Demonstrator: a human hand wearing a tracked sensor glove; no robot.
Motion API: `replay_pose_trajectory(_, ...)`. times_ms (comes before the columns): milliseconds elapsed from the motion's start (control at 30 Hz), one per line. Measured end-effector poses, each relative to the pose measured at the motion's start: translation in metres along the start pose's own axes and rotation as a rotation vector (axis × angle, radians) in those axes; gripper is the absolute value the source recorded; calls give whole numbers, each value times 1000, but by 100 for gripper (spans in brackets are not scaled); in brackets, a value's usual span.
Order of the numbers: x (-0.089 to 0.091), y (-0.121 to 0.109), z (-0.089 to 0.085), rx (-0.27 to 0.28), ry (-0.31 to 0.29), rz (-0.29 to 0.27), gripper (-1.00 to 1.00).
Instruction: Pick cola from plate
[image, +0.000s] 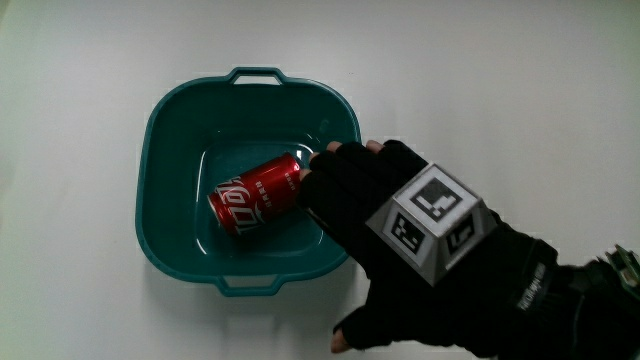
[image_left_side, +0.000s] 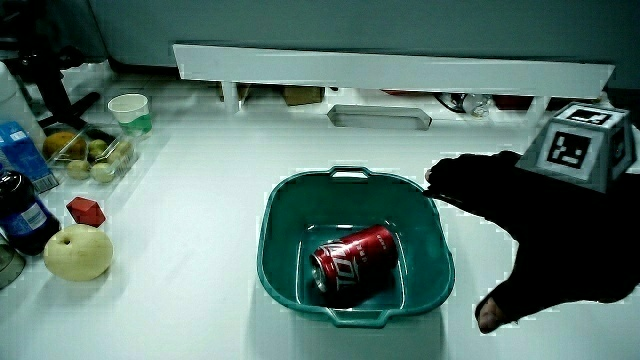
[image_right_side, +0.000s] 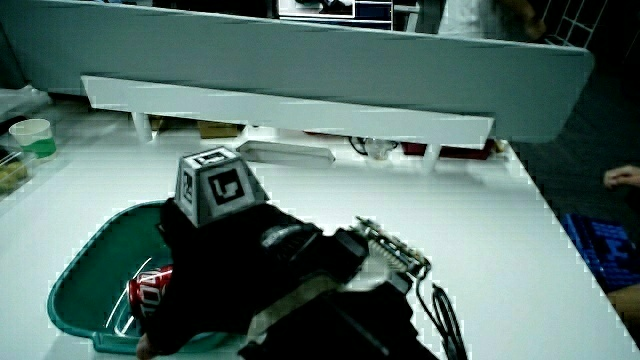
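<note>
Hand (image: 400, 235), gloved, marker cube on its back, reaches over the rim of the teal basin (image: 165, 110), on the side where the can's end points. Fingers spread, thumb apart; fingertips (image: 335, 160) just beside or touching the end of the can. Nothing gripped yet.

Cola can (image: 256, 193): red, on its side on the basin floor, lying at a slant. In a side view the can (image_left_side: 355, 262) shows its top end toward the person. In a side view the hand (image_right_side: 215, 265) hides most of it.

Judgement: thin metal can, stiff if full, smooth, free to roll. Best hold: across the round body at mid-length, thumb against fingers. Basin wall leaves little room.

Basin sits on the white bench (image: 70, 60).
</note>
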Motion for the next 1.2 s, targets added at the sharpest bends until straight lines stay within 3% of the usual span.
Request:
replay_pose_trajectory(100,3,12,-2,-27,-3,-21,0)
replay_pose_trajectory(133,5,18,-4,-65,-16,-38,0)
replay_pose_trajectory(233,6,34,-3,-90,12,-57,0)
replay_pose_trajectory(600,11,93,-23,4,-33,-120,0)
replay_pose_trajectory(633,11,98,-26,-30,-12,-106,0)
replay_pose_trajectory(700,9,106,-27,-27,-24,-107,0)
replay_pose_trajectory(733,8,110,-30,-58,-11,-81,0)
replay_pose_trajectory(833,7,124,-39,-80,-31,-108,0)
replay_pose_trajectory(867,3,124,-34,-16,-51,-156,0)
replay_pose_trajectory(900,2,131,-40,-58,-75,-151,0)
replay_pose_trajectory(967,-4,137,-39,-61,-57,-121,0)
replay_pose_trajectory(1000,-5,141,-43,-93,-51,-97,0)
replay_pose_trajectory(1133,-10,159,-55,-124,-68,-86,0)
replay_pose_trajectory(1200,-10,167,-63,-167,-71,-87,0)
